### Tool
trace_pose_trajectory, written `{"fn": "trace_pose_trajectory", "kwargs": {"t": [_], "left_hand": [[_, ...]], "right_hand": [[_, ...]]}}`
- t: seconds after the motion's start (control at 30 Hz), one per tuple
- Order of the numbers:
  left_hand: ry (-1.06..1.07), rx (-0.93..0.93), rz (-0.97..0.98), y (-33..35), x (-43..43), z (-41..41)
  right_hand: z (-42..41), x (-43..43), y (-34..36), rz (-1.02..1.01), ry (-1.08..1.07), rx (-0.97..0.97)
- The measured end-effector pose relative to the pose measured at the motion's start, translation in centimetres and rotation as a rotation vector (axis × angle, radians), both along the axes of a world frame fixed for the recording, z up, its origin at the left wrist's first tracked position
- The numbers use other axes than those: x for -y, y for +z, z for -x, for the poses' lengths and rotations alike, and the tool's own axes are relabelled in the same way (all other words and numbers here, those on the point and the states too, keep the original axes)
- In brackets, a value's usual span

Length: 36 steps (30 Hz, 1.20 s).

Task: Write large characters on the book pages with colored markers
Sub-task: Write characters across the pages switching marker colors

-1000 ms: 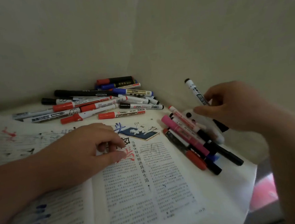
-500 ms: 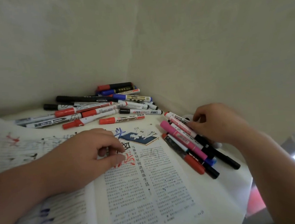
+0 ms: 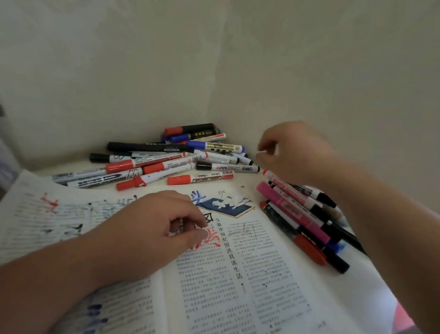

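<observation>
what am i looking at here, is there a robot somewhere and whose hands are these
No robot here: a person does the work with bare hands. The single picture comes from a camera worn on their head, looking down. An open book lies on a white table, its pages marked with red and blue ink. The left hand rests on the pages. The right hand hovers over one pile of markers, holding nothing. A second pile of markers lies near the wall.
</observation>
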State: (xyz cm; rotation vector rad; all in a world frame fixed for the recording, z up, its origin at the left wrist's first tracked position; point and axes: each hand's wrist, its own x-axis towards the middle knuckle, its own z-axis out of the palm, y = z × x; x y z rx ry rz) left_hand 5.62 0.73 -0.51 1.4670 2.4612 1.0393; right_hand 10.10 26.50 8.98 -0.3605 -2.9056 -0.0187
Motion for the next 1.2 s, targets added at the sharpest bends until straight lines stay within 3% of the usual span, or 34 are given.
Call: {"fn": "trace_pose_trajectory", "kwargs": {"t": [0.17, 0.3, 0.5, 0.7, 0.87, 1.0, 1.13, 1.2], "left_hand": [[-0.002, 0.027, -0.002, 0.1, 0.3, -0.1], [0.037, 0.047, -0.044, 0.1, 0.4, -0.1], [0.316, 0.026, -0.252, -0.2, 0.3, 0.4], [0.327, -0.064, -0.273, 0.4, 0.1, -0.3], [0.239, -0.032, -0.267, 1.0, 0.2, -0.8], [0.141, 0.036, -0.239, 0.8, 0.2, -1.1], [0.168, 0.035, -0.342, 0.9, 0.3, -0.9], [0.125, 0.084, -0.344, 0.8, 0.2, -0.9]], "right_hand": [[7.2, 1.6, -1.0, -0.337, 0.090, 0.381], [9.1, 1.7, -2.0, -0.453, 0.105, 0.536], [8.1, 1.7, -1.4, -0.460, 0.087, 0.454], [3.1, 4.1, 4.9, -0.416, 0.007, 0.351], [-2.4, 8.4, 6.1, 0.034, 0.237, 0.301], [-3.8, 9.0, 3.7, 0.425, 0.326, 0.040], [-3.8, 8.8, 0.3, 1.034, 0.377, -0.162], [-3.4, 8.8, -1.1, 1.151, 0.433, -0.246]]}}
